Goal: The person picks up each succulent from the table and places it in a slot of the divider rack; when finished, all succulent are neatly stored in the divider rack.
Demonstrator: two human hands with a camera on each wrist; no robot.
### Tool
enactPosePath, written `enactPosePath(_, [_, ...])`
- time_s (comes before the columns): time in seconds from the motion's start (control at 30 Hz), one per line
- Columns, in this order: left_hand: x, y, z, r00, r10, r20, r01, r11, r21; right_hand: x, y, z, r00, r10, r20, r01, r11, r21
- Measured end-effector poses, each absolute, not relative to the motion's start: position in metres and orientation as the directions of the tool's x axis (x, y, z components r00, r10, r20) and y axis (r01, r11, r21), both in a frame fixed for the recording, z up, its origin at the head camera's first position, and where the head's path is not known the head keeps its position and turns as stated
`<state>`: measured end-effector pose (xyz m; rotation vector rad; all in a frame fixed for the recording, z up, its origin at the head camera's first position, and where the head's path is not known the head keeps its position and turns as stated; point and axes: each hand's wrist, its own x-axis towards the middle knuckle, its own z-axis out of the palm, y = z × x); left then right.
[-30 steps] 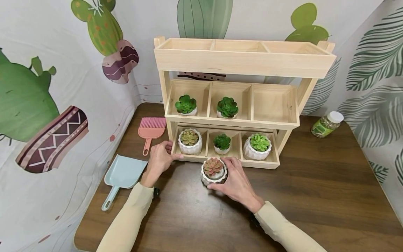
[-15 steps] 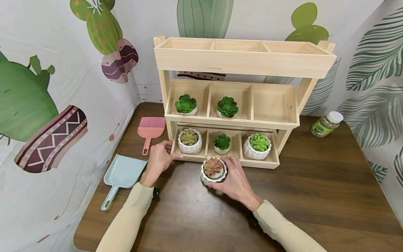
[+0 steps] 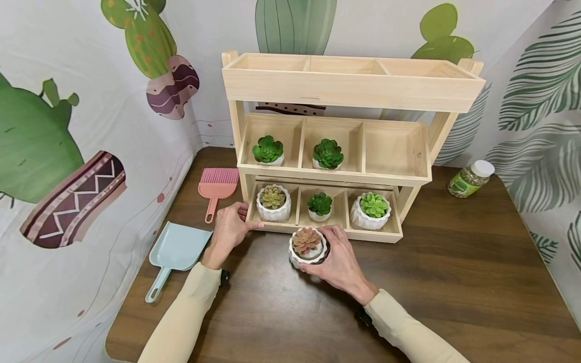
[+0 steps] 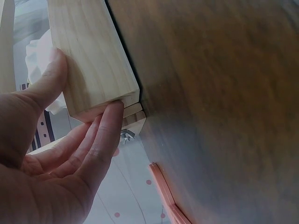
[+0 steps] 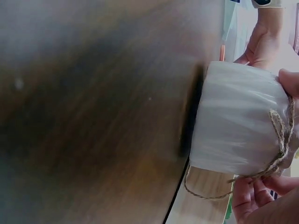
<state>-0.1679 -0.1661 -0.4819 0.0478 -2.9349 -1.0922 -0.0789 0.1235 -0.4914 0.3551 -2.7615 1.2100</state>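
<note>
My right hand (image 3: 340,264) grips a white fluted pot (image 5: 240,119) holding a reddish succulent (image 3: 306,242), thumb on its near side and fingers on its far side. Twine (image 5: 280,135) circles the pot near its rim. It is upright in front of the wooden plant stand (image 3: 327,174); whether it touches the tabletop is hard to tell. My left hand (image 3: 230,229) holds the front left corner of the stand's bottom tier (image 4: 96,56), thumb on the front board and fingers against the end. That tier bears several potted succulents, including a yellowish one (image 3: 273,197) at left.
Two green succulents (image 3: 268,149) sit in the middle tier. On the left of the table (image 3: 431,292) lie a pink brush (image 3: 218,185) and a light blue dustpan (image 3: 179,247). A white-lidded jar (image 3: 470,179) stands right of the stand, near the patterned wall cloth.
</note>
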Motion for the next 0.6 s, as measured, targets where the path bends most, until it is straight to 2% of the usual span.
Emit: enactPosePath(0.6, [-0.168, -0.167, -0.483, -1.0, -0.024, 0.0, -0.018, 0.763, 0.647, -0.069, 0.135, -0.461, -0.961, -0.113, 0.251, -0.264, 0.638, -0.723])
